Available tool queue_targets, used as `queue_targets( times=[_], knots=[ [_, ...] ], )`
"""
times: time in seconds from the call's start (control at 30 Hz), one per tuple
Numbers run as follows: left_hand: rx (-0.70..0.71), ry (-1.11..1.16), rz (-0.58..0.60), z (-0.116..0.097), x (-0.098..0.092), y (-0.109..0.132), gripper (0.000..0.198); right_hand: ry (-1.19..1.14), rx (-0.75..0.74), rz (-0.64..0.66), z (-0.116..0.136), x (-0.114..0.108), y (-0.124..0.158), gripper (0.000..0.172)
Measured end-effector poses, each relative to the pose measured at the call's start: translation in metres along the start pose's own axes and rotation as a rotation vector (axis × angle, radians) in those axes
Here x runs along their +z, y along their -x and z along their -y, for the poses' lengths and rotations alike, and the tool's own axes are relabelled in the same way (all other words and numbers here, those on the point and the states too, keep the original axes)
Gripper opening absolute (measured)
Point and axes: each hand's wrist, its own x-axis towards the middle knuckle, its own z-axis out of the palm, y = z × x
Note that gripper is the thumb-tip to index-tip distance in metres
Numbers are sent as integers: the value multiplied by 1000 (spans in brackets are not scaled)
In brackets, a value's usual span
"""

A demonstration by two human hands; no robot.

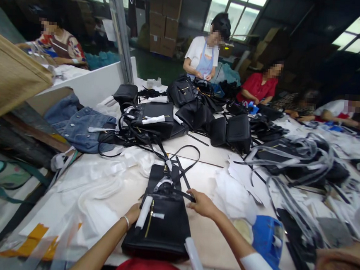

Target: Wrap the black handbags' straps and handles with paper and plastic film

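Note:
A black backpack (170, 221) lies in front of me on the table, its flap folded up away from me. On its front are a gold zipper and a roll of white wrapping (144, 212). My left hand (134, 213) grips the bag's left side, with the fingertips hidden behind its edge. At the upper right of the bag, my right hand (202, 203) pinches a black strap (185, 195). Clear plastic wraps the handle ring (163, 183). Thin black straps loop over the table beyond the flap.
Black bags (156, 116) pile up across the table's far side. White sheets (91, 190) lie left, more paper (234, 189) right. A blue tape dispenser (267, 237) stands near my right forearm. A denim garment (81, 123) lies at left. Several co-workers, one in an apron (204, 62), work beyond.

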Motion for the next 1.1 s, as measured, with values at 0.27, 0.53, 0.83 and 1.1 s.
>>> queue_targets(
  times=[0.27,0.53,0.83,1.1],
  knots=[
    [5,35,41,8,3,-5,25,478,-129,-61,7,-1,-44,64],
    [33,14,11,13,4,-4,25,586,-179,15,24,2,-93,31],
    [22,20,43,13,4,-8,30,729,-171,-58,43,-86,-76,24],
    [15,-2,13,17,4,-10,25,1010,-183,-402,85,-207,-15,16]
  ],
)
